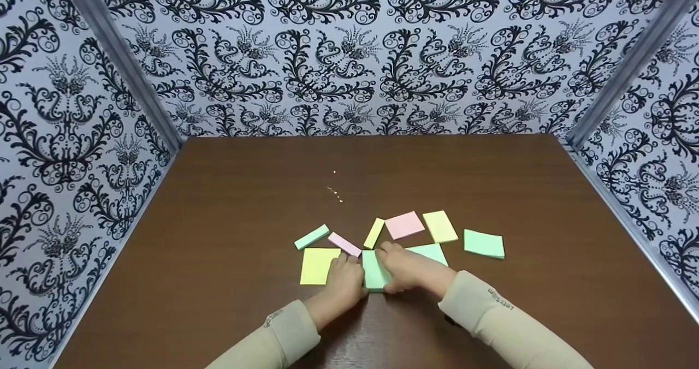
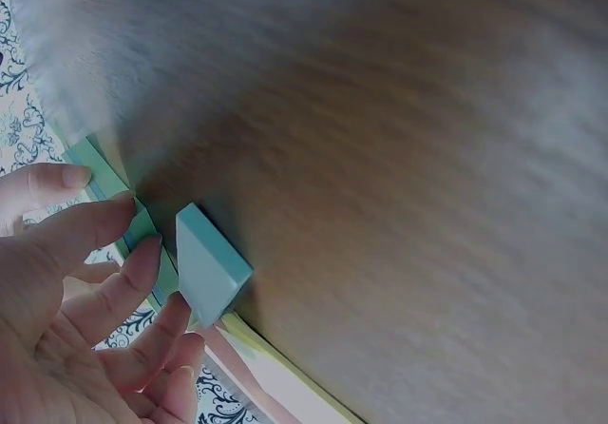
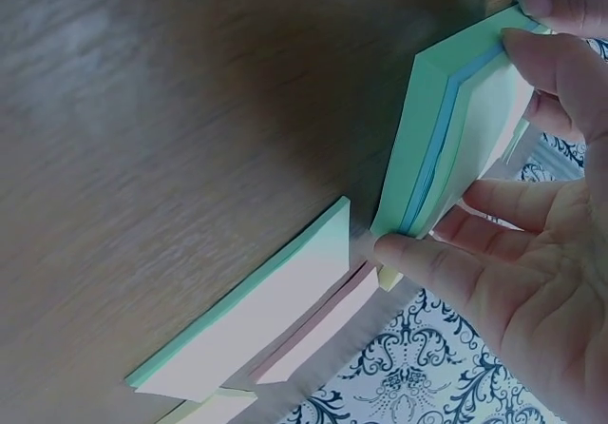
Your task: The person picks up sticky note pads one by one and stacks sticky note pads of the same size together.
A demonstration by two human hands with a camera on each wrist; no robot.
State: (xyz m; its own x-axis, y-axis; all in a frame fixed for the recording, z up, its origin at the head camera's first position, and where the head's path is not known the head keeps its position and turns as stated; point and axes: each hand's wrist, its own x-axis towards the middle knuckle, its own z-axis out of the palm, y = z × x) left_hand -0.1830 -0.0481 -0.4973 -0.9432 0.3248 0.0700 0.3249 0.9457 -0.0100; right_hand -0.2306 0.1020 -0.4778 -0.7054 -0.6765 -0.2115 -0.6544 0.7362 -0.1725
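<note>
A thick stack of green sticky notes [image 1: 374,273] stands between my two hands on the brown table, with a blue layer [image 3: 445,120] showing in its edge. My right hand [image 1: 407,268] grips it from the right, thumb and fingers on its edges. From the left, my left hand [image 1: 345,281] holds its other side with thumb and fingertips. Partly covered by the left hand, a yellow sticky-note pad [image 1: 317,265] lies flat. Behind the right hand lies another green pad [image 1: 431,253]. The left wrist view shows a small green block of notes [image 2: 211,267] near the left fingertips.
Beyond the hands lie a narrow green pad [image 1: 312,237], a narrow pink pad [image 1: 345,244] and a narrow yellow one [image 1: 374,233]. Further right are a pink pad [image 1: 404,225], a pale yellow pad [image 1: 440,226] and a green pad [image 1: 484,244]. Patterned walls surround the table [image 1: 246,183].
</note>
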